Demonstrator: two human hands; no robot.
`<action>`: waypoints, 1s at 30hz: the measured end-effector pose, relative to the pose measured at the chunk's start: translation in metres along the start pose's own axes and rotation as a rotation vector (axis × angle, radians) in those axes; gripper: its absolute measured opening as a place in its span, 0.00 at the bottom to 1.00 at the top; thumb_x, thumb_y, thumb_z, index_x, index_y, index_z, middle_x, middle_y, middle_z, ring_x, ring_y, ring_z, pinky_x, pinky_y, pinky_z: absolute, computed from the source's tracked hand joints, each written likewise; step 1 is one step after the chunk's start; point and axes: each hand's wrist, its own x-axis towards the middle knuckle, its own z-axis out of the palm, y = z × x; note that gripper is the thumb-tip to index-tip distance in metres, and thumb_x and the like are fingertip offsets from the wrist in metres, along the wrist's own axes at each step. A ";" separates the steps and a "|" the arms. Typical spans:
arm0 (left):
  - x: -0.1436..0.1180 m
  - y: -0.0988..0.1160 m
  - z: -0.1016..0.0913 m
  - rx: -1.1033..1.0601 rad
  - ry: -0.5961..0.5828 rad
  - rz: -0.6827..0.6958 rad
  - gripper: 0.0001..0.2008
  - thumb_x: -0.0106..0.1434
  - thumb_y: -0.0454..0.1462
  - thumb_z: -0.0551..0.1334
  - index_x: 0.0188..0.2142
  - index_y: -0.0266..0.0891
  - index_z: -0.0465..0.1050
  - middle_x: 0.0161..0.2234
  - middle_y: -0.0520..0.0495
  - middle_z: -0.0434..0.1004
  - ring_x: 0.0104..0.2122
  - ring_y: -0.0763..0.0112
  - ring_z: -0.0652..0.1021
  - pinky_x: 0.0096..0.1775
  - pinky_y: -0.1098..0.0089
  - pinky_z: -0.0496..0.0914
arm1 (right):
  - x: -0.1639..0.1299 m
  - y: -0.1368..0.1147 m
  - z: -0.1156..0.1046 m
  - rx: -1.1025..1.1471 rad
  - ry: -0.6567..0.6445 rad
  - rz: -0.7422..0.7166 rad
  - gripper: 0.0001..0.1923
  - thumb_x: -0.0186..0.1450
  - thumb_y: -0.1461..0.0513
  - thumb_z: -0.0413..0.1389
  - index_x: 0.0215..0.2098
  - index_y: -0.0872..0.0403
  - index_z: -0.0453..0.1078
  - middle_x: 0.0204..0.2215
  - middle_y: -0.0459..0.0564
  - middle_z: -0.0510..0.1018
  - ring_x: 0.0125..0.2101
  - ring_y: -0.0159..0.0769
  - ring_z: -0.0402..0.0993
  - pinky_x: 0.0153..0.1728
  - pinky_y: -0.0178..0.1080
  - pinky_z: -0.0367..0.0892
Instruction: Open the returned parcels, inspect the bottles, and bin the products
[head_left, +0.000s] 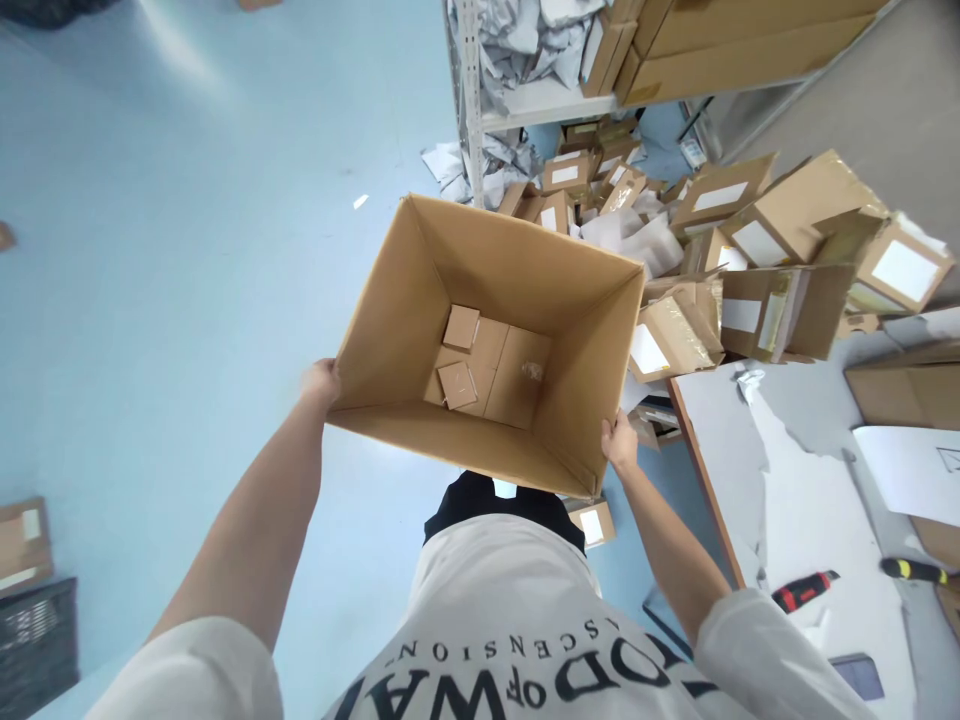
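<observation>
I hold a large open cardboard box [592, 340] up in front of me over the blue floor. My left hand [321, 383] grips its near left corner. My right hand [620, 441] grips its near right corner. Inside, on the box's bottom, lie two small brown parcels [460, 327] [457, 385], one above the other at the left. The rest of the bottom is bare cardboard with a small scrap on it.
A heap of small labelled cardboard parcels [757, 250] covers the floor to the right. A metal shelf [525, 100] with grey mailers and flat cartons stands behind. A table [787, 480] at right carries a red-black cutter [804, 590] and paper. A black crate [34, 640] sits lower left.
</observation>
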 end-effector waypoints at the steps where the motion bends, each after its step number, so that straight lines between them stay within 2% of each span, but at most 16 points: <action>1: 0.002 0.001 0.000 0.104 -0.032 0.011 0.15 0.58 0.34 0.57 0.43 0.33 0.75 0.42 0.31 0.79 0.47 0.45 0.77 0.47 0.54 0.69 | 0.003 0.002 -0.002 0.001 -0.002 -0.017 0.25 0.65 0.61 0.45 0.59 0.61 0.60 0.39 0.61 0.79 0.38 0.48 0.76 0.40 0.43 0.67; 3: -0.004 0.003 0.000 0.294 -0.092 0.055 0.14 0.59 0.34 0.55 0.41 0.35 0.76 0.41 0.34 0.79 0.45 0.48 0.78 0.45 0.58 0.70 | 0.011 0.006 -0.007 -0.005 0.005 -0.039 0.24 0.64 0.61 0.45 0.57 0.60 0.62 0.37 0.60 0.79 0.36 0.47 0.76 0.39 0.42 0.67; 6: -0.029 0.000 0.004 0.387 -0.112 0.191 0.15 0.61 0.36 0.52 0.40 0.36 0.76 0.40 0.36 0.80 0.43 0.51 0.79 0.43 0.62 0.69 | 0.028 0.014 -0.018 -0.036 0.059 -0.056 0.24 0.64 0.61 0.46 0.57 0.60 0.64 0.36 0.60 0.79 0.35 0.47 0.75 0.38 0.42 0.66; 12: -0.088 -0.030 0.032 0.298 -0.168 0.249 0.18 0.62 0.39 0.50 0.45 0.37 0.75 0.40 0.39 0.81 0.43 0.52 0.79 0.42 0.65 0.69 | 0.058 0.035 -0.036 -0.066 0.173 -0.094 0.28 0.63 0.61 0.46 0.60 0.62 0.61 0.39 0.63 0.79 0.38 0.49 0.75 0.40 0.43 0.66; 15: -0.100 -0.038 0.042 0.212 -0.130 0.223 0.20 0.62 0.39 0.50 0.49 0.38 0.73 0.41 0.41 0.81 0.44 0.54 0.79 0.43 0.65 0.70 | 0.063 0.041 -0.036 -0.098 0.200 -0.091 0.28 0.64 0.60 0.45 0.61 0.63 0.60 0.40 0.64 0.79 0.38 0.50 0.75 0.41 0.44 0.66; 17: -0.101 -0.035 0.045 0.172 -0.108 0.195 0.20 0.62 0.39 0.51 0.49 0.38 0.73 0.40 0.41 0.81 0.44 0.54 0.79 0.45 0.63 0.70 | 0.063 0.042 -0.035 -0.127 0.211 -0.074 0.29 0.64 0.60 0.45 0.62 0.63 0.59 0.40 0.65 0.79 0.38 0.51 0.76 0.41 0.45 0.66; 19: -0.099 -0.026 0.048 0.125 -0.079 0.169 0.21 0.61 0.38 0.52 0.52 0.35 0.70 0.41 0.39 0.80 0.45 0.51 0.79 0.48 0.60 0.70 | 0.060 0.041 -0.032 -0.143 0.214 -0.045 0.30 0.64 0.61 0.44 0.63 0.63 0.56 0.40 0.64 0.79 0.38 0.51 0.76 0.41 0.46 0.67; 21: -0.099 -0.012 0.052 0.053 -0.004 0.177 0.26 0.60 0.38 0.54 0.58 0.30 0.63 0.50 0.33 0.75 0.51 0.49 0.75 0.52 0.56 0.68 | 0.056 0.039 -0.027 -0.139 0.234 -0.019 0.31 0.64 0.62 0.44 0.65 0.62 0.52 0.42 0.65 0.78 0.41 0.50 0.76 0.43 0.47 0.67; 23: -0.099 0.006 0.060 -0.032 0.109 0.244 0.33 0.61 0.39 0.55 0.63 0.27 0.54 0.61 0.29 0.61 0.60 0.48 0.65 0.58 0.54 0.62 | 0.052 0.035 -0.021 -0.141 0.281 -0.043 0.33 0.64 0.64 0.43 0.67 0.62 0.48 0.50 0.66 0.73 0.48 0.50 0.72 0.47 0.47 0.66; 25: -0.100 0.027 0.069 -0.099 0.174 0.337 0.35 0.61 0.41 0.56 0.65 0.28 0.50 0.66 0.31 0.48 0.65 0.51 0.55 0.62 0.54 0.56 | 0.050 0.029 -0.016 -0.187 0.351 -0.105 0.34 0.63 0.66 0.43 0.68 0.63 0.44 0.60 0.67 0.62 0.58 0.52 0.62 0.54 0.52 0.60; 26: -0.100 0.038 0.074 -0.127 0.170 0.376 0.35 0.61 0.41 0.57 0.65 0.29 0.50 0.67 0.33 0.46 0.66 0.52 0.53 0.63 0.55 0.55 | 0.051 0.025 -0.013 -0.223 0.375 -0.147 0.35 0.63 0.66 0.43 0.68 0.63 0.44 0.64 0.66 0.57 0.62 0.52 0.55 0.58 0.55 0.55; 28: -0.097 0.060 0.086 -0.173 0.112 0.415 0.33 0.62 0.41 0.57 0.64 0.31 0.53 0.67 0.34 0.47 0.65 0.53 0.56 0.62 0.56 0.57 | 0.058 0.014 -0.008 -0.281 0.366 -0.255 0.34 0.63 0.68 0.43 0.68 0.62 0.44 0.66 0.65 0.51 0.66 0.53 0.46 0.60 0.60 0.47; 30: -0.093 0.081 0.099 -0.203 0.043 0.419 0.31 0.62 0.40 0.57 0.62 0.31 0.57 0.66 0.35 0.51 0.63 0.53 0.61 0.61 0.58 0.60 | 0.071 0.000 0.000 -0.262 0.299 -0.381 0.34 0.63 0.68 0.43 0.68 0.61 0.43 0.66 0.64 0.50 0.66 0.51 0.43 0.61 0.60 0.45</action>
